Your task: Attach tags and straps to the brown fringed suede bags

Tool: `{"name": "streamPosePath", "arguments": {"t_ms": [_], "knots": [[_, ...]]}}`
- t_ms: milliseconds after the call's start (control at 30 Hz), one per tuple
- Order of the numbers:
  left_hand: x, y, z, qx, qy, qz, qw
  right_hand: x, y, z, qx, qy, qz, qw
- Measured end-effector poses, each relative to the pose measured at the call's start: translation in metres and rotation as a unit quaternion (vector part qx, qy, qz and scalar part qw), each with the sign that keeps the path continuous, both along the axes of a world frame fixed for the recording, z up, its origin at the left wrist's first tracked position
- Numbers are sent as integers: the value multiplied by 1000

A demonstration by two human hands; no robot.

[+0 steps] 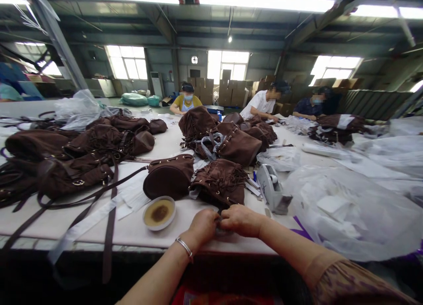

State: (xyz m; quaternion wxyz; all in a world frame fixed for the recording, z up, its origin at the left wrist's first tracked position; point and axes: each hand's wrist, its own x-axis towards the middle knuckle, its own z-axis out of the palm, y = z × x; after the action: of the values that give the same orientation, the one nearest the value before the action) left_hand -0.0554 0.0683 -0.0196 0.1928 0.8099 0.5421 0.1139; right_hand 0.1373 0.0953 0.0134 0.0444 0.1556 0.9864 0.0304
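Note:
My left hand [205,225] and my right hand [240,220] meet at the near side of the table, the fingers of both closed in a pinch. Between the fingertips is something small and dark that I cannot make out. Just beyond them lies a brown fringed bag [220,181] with metal eyelets, its eyelet edge facing me. Left of it, a brown bucket bag [168,177] rests on its side with its round base showing and a long strap trailing left. A shallow white dish [159,213] of yellowish stuff with a dark brown middle stands beside my left hand.
Several more brown bags are heaped at the left [92,151] and at the centre [236,140]. A grey tape dispenser [272,188] stands to the right, near a large clear plastic bag [350,212]. Co-workers [188,98] sit across the white table [125,228].

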Motion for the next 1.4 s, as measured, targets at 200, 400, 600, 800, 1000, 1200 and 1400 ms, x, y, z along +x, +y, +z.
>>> {"name": "streamPosePath", "arguments": {"t_ms": [200,400,600,800,1000,1200,1400], "knots": [[-3,-13,11,12,-35,-4,999,-12,-6,-1,-28,-49,-86,995],[3,-45,14,38,-86,38,995,-27,-16,13,-41,-64,-207,975],[22,-43,8,9,-51,93,994,-27,-16,9,-47,-58,-220,973],[25,-42,-3,50,-48,75,995,-9,-14,11,-97,-31,-196,975],[19,-44,-6,71,-102,54,991,21,-12,24,-110,80,-134,982],[4,-46,-4,52,-127,-18,990,23,-14,21,-8,11,-105,994],[-12,-45,4,54,-115,-79,989,18,-14,-5,-25,20,-92,995]]}}
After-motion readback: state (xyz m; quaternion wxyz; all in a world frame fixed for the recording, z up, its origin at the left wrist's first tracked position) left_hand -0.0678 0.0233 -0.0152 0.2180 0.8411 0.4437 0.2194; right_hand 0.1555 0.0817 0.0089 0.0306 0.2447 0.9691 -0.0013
